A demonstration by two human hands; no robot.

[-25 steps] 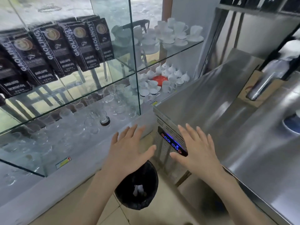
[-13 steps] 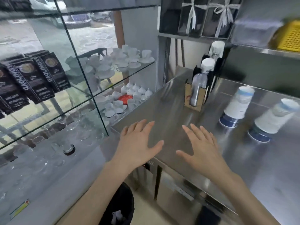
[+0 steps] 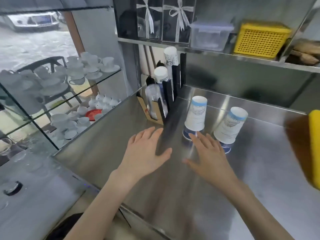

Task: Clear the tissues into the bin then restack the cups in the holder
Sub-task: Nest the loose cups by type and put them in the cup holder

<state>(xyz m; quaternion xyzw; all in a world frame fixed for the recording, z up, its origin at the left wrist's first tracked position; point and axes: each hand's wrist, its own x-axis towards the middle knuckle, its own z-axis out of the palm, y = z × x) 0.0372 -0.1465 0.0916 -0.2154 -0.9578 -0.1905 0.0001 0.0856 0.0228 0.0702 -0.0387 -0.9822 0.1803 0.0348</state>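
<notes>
1. Head view: no tissues show on the bench [image 3: 259, 170], so that part looks done, judging by the bare steel.
2. Two upturned cup stacks [image 3: 195, 113] [image 3: 229, 125] stand beside the holder [image 3: 166, 94], not yet restacked.
3. Left hand [image 3: 147, 153] and right hand [image 3: 207, 156] hover, each grip spread and empty.

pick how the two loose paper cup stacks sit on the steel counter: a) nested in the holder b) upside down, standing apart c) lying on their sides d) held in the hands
b: the nearer cup stack and the farther cup stack both stand upside down on the counter, apart from each other, outside the holder; both hands are empty.
</notes>
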